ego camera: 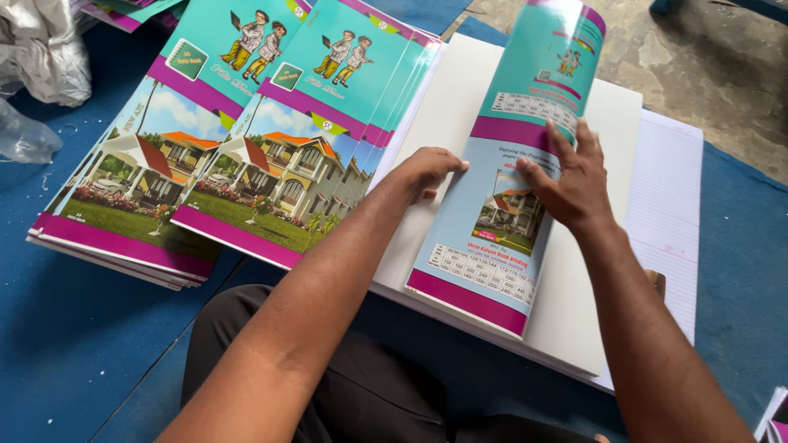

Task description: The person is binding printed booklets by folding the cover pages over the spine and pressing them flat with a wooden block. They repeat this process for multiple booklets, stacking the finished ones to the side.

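A glossy teal, light-blue and magenta book cover (492, 246) lies folded lengthwise on a stack of white paper (591, 271), its far end curling upward. My left hand (427, 171) is closed into a fist and presses on the cover's left fold. My right hand (570, 176) lies flat, fingers spread, on the cover's middle, beside a small house picture. Neither hand grips anything.
Two overlapping piles of printed covers (246, 139) with house pictures and cartoon figures lie to the left on a blue mat (74, 328). Lined sheets (669, 205) stick out under the white stack at right. Crumpled plastic (41, 57) is at far left. Bare concrete floor lies beyond.
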